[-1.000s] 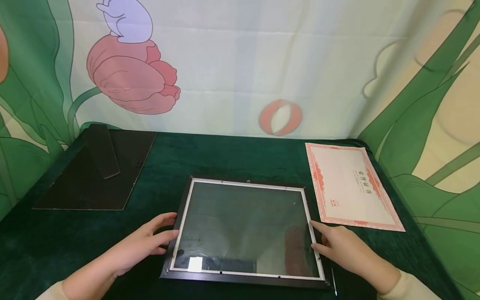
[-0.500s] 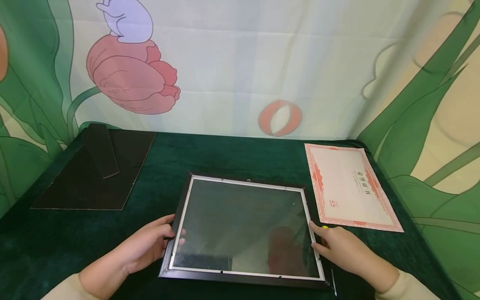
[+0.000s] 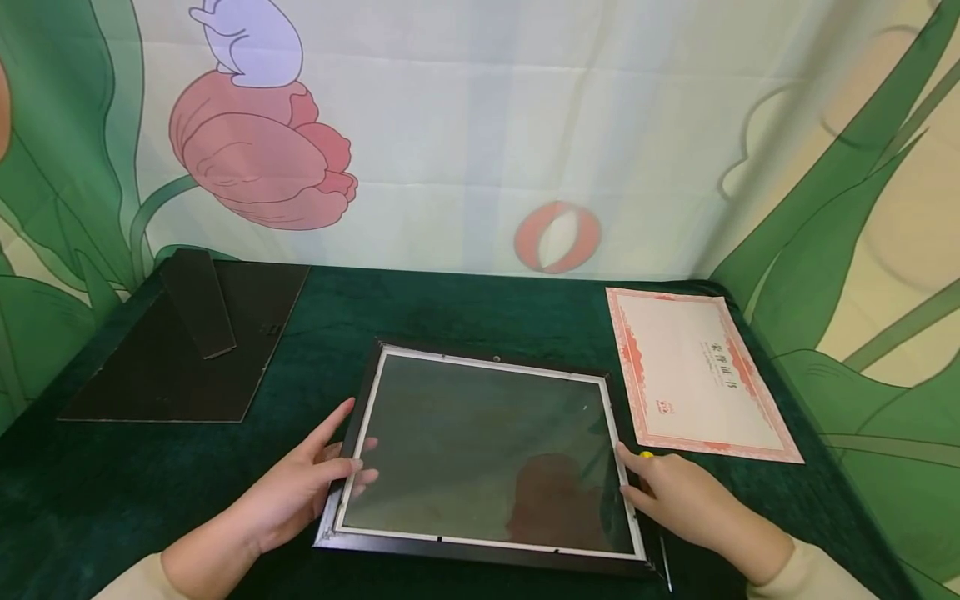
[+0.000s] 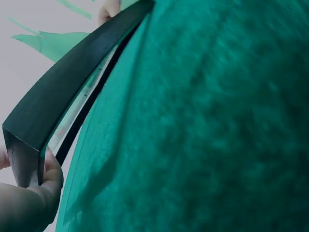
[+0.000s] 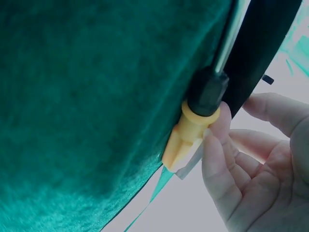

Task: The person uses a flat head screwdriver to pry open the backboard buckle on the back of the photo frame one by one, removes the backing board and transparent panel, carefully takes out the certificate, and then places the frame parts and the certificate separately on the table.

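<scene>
A black picture frame (image 3: 420, 542) lies with its back up, a white inner edge round the glass (image 3: 480, 450). My left hand (image 3: 288, 492) grips its left side, thumb on top; fingertips show through the glass from beneath. In the left wrist view, that side is tilted up off the green cloth. My right hand (image 3: 682, 500) holds the right side, with index finger and thumb on the inner edge and the other fingers curled lower. Close beside these fingers is a screwdriver (image 5: 190, 128) with a yellow and black handle, its metal shaft running along the frame.
A black backing board (image 3: 180, 367) with a stand leg (image 3: 198, 308) lies at the left. A certificate (image 3: 690, 367) with a red border lies at the right. Dark green cloth (image 3: 450, 308) covers the table, and a printed curtain (image 3: 435, 142) hangs behind it.
My left hand has slid its fingers from the frame's left edge to underneath it, and that side has risen slightly. The right hand keeps nearly the same place.
</scene>
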`<control>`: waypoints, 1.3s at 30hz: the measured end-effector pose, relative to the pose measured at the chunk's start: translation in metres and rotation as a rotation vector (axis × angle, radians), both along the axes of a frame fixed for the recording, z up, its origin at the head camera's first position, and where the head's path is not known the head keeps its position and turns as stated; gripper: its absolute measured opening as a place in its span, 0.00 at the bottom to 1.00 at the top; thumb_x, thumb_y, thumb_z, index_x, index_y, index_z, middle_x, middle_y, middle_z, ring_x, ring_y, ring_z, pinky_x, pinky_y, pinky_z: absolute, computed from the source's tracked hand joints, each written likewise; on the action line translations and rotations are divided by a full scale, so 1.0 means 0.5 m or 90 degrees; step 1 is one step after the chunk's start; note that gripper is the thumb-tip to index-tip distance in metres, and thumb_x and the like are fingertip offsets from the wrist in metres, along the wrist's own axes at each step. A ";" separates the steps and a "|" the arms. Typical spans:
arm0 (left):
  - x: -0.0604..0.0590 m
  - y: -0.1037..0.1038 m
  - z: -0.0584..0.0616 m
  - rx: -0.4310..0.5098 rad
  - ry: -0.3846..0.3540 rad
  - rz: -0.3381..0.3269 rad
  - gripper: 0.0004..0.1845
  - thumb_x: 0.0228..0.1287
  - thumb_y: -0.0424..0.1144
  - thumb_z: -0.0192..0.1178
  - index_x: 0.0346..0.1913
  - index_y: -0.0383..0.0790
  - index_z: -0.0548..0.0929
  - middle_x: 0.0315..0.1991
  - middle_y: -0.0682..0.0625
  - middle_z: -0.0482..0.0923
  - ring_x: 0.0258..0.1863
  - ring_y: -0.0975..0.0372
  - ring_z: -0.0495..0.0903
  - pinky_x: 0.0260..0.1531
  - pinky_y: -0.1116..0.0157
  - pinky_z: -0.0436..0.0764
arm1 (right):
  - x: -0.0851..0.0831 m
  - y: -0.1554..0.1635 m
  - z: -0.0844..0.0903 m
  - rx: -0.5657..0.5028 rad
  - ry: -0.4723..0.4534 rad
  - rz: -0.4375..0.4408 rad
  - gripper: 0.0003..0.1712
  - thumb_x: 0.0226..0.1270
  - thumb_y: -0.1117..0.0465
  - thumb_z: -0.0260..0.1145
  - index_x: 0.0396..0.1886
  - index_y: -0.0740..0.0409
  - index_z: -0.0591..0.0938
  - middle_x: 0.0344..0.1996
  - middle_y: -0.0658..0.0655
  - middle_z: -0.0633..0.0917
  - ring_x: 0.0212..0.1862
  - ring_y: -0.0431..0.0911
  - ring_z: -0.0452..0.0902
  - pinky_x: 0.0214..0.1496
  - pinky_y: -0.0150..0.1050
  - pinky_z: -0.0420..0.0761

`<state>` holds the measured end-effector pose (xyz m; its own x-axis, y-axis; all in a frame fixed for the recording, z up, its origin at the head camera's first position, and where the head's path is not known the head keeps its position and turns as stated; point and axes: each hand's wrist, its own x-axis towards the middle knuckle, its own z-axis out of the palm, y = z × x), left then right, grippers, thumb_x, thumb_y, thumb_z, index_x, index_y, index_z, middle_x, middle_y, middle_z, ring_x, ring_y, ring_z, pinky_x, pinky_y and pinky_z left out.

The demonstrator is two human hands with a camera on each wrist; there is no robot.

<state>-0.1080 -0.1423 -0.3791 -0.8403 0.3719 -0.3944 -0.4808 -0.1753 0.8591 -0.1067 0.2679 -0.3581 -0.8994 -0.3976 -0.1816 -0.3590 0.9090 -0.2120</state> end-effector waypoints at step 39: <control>-0.014 -0.011 -0.004 -0.247 0.213 -0.185 0.16 0.59 0.41 0.51 0.41 0.29 0.67 0.26 0.42 0.74 0.29 0.54 0.71 0.32 0.62 0.72 | 0.000 -0.013 -0.007 0.057 0.016 -0.011 0.28 0.53 0.54 0.61 0.53 0.60 0.70 0.06 0.43 0.63 0.10 0.36 0.56 0.14 0.30 0.59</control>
